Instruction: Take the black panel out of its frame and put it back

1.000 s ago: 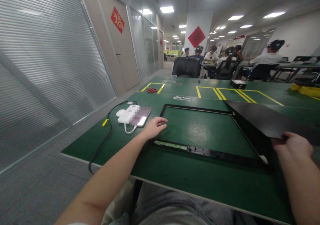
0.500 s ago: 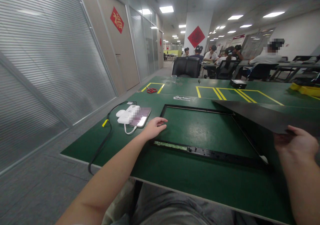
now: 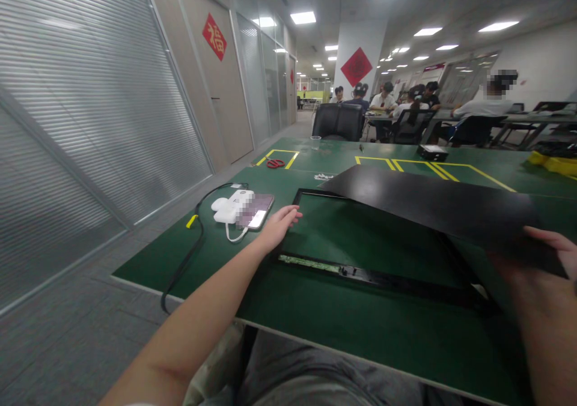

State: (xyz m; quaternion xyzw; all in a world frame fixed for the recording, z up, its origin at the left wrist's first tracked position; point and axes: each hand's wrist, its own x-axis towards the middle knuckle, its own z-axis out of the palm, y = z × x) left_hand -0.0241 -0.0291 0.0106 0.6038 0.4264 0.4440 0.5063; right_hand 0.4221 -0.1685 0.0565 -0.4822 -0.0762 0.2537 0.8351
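A thin, dark flat panel [image 3: 428,202] is tilted above the right part of a black rectangular frame [image 3: 383,280]. My right hand [image 3: 547,262] grips the panel by its near right corner; part of the hand is hidden beneath it. The frame lies on the green table, with a strip of green circuit board [image 3: 309,263] along its near side. Over the frame's left side, my left hand [image 3: 283,221] is closed, its fingers bent inward, and it covers that stretch of the frame.
Left of the frame lie a phone [image 3: 260,211], a white power bank [image 3: 235,205] with a short cable, and a black cable [image 3: 198,238]. Red-handled scissors [image 3: 275,163], a clear cup [image 3: 315,143] and a small black box [image 3: 431,152] stand farther back. Several people sit beyond.
My right hand has brought the panel leftward over the frame, so it now covers much of the far and right sides. My left hand stays at the frame's left side, its fingers closer together.
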